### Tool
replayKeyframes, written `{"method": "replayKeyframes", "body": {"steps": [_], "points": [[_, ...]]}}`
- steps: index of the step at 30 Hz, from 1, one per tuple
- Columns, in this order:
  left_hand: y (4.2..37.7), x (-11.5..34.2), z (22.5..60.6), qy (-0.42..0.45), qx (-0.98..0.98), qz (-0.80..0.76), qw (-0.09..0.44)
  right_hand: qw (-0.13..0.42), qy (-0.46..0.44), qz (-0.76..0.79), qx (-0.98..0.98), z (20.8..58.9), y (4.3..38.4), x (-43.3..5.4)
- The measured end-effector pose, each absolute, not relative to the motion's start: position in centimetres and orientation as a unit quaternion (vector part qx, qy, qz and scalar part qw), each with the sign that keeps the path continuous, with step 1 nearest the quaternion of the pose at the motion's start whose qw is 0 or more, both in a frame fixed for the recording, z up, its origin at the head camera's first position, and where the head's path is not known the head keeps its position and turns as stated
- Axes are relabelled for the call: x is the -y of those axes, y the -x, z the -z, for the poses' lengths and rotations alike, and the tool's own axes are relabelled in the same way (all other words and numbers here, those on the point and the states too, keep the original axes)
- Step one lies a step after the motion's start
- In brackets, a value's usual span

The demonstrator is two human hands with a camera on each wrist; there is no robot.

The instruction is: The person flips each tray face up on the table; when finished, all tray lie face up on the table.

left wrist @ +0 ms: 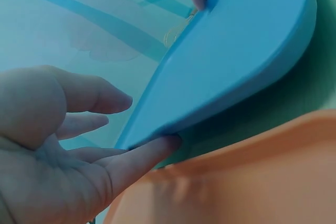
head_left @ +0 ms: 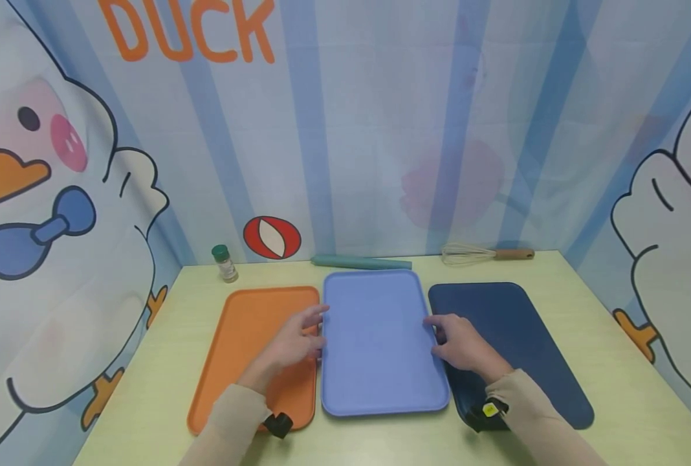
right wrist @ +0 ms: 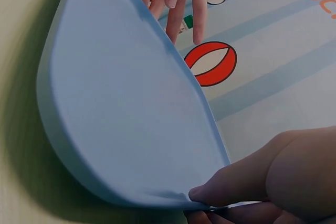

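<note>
A light blue tray (head_left: pixel 380 343) lies in the middle of the yellow table, between an orange tray (head_left: pixel 252 336) and a dark navy tray (head_left: pixel 514 330). My left hand (head_left: pixel 299 340) is at the blue tray's left rim, over the orange tray. Its fingers are spread and straight (left wrist: pixel 63 145), and one fingertip touches the rim of the blue tray (left wrist: pixel 236 51) above the orange tray (left wrist: pixel 252 182). My right hand (head_left: pixel 459 343) is at the right rim. Its thumb and fingers (right wrist: pixel 262 182) pinch the edge of the blue tray (right wrist: pixel 121 103).
Along the back edge of the table stand a small green-lidded jar (head_left: pixel 224 263), a teal rod (head_left: pixel 361 262) and a wire whisk with a wooden handle (head_left: pixel 485 254). Printed curtains close in the table at the back and on both sides.
</note>
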State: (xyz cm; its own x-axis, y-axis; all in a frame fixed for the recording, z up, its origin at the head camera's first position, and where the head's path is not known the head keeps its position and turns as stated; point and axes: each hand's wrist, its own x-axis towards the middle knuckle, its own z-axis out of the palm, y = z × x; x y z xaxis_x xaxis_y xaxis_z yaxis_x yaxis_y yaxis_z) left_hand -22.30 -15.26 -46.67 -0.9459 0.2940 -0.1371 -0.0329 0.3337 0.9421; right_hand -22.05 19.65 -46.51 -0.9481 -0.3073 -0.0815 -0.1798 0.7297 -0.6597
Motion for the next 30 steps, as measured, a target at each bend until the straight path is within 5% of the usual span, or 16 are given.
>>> {"method": "replayKeyframes", "body": {"steps": [30], "points": [[22.17, 14.6, 45.63, -0.114, -0.835, -0.508, 0.176, 0.119, 0.129, 0.298, -0.938, 46.15, 21.87, -18.74]]}}
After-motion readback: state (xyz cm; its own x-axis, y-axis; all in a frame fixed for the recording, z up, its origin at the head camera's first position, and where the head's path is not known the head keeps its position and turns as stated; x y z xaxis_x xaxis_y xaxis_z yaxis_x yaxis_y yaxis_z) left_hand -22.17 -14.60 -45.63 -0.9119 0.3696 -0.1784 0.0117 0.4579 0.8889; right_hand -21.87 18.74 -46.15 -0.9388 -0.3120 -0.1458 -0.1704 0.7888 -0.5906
